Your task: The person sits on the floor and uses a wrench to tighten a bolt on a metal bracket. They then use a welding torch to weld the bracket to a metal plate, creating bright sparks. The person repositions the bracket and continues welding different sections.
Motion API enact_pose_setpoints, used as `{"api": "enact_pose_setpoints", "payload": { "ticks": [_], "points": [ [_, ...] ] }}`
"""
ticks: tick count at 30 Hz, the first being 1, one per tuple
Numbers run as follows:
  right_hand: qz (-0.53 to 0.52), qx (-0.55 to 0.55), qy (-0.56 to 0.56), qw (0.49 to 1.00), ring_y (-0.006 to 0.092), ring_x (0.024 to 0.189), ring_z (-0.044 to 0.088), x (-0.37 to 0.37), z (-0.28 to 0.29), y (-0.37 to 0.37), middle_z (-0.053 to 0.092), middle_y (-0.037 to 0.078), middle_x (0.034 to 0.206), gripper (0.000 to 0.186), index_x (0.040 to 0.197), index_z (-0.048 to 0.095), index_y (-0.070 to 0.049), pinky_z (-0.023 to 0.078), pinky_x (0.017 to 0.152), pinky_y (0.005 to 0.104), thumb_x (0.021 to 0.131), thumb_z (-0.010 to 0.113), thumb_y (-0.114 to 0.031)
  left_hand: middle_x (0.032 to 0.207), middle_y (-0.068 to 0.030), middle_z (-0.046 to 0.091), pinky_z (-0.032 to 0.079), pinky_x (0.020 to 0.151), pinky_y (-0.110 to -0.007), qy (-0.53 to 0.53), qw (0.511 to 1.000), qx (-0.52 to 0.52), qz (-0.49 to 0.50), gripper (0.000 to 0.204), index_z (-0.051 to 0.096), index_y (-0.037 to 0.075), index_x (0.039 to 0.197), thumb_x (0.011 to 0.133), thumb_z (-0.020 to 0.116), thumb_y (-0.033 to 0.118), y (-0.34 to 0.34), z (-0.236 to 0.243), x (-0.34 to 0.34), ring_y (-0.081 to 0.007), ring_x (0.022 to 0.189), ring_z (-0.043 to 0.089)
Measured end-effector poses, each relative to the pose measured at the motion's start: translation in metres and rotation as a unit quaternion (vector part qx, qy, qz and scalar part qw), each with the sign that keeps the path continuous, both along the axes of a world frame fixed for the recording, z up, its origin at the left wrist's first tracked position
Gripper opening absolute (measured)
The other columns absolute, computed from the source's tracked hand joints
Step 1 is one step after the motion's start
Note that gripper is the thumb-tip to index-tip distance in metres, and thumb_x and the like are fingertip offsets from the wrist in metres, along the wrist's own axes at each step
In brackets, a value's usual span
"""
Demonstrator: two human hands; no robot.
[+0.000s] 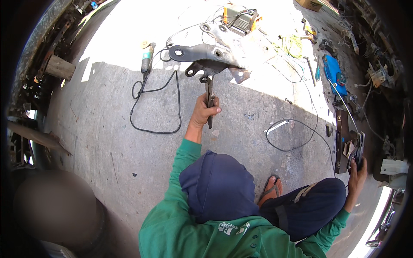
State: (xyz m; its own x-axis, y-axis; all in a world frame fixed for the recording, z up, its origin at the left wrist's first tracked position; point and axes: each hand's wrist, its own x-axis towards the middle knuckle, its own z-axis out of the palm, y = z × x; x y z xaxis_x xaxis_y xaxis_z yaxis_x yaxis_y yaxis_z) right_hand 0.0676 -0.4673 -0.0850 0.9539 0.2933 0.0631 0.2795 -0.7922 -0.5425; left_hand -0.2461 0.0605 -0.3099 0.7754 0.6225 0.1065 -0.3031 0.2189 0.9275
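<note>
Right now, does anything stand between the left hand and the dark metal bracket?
Only the pliers, held in the left hand, reaching to the near side of the metal bracket; no other obstruction is visible there.

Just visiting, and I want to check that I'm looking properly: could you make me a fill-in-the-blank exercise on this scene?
The person's ____ hand holds the pliers at the metal bracket.
In the picture, the spanner lies to the ____ of the pliers.
The long-sleeved shirt is ____ in colour.
Just ____ foot shows.

Missing words: left; right; green; one.
</note>
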Motion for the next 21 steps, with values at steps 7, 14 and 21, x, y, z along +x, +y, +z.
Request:
{"api": "enact_pose_setpoints", "payload": {
  "ticks": [7,14,21],
  "points": [
    [0.004,-0.013,-0.023,1.0,0.016,0.078,0.054,0.004,-0.004,0.003,0.065,0.011,0.104,0.054,0.135,0.057,0.006,0.047,0.069,0.0307,0.099,0.073,-0.031,0.071,-0.0014,0.057,0.039,0.049,-0.025,0.066,0.996,0.054,0.024,0.032,0.058,0.006,0.091,0.07,0.083,0.009,0.002,0.003,-0.007,-0.0094,0.054,0.051],
    [-0.005,-0.039,-0.073,0.996,0.0161,0.075,0.052,0.007,-0.014,-0.001,0.063,0.008,0.1,0.052,0.135,0.058,0.005,0.045,0.065,0.031,0.099,0.072,-0.028,0.071,-0.0007,0.055,0.04,0.048,-0.025,0.098,0.994,-0.048,0.01,0.033,0.057,0.003,0.095,0.074,0.082,0.011,-0.037,0.034,0.001,-0.0089,0.053,0.05],
    [-0.001,-0.021,0.015,1.0,0.0162,0.08,0.056,-0.004,-0.003,0.012,0.067,0.009,0.106,0.053,0.14,0.057,0.003,0.048,0.071,0.0299,0.098,0.073,-0.025,0.076,-0.0045,0.061,0.047,0.056,-0.028,0.177,0.982,-0.007,0.07,0.032,0.06,-0.001,0.098,0.079,0.083,0.012,-0.068,0.092,0.019,-0.0116,0.062,0.058]
  ]
}}
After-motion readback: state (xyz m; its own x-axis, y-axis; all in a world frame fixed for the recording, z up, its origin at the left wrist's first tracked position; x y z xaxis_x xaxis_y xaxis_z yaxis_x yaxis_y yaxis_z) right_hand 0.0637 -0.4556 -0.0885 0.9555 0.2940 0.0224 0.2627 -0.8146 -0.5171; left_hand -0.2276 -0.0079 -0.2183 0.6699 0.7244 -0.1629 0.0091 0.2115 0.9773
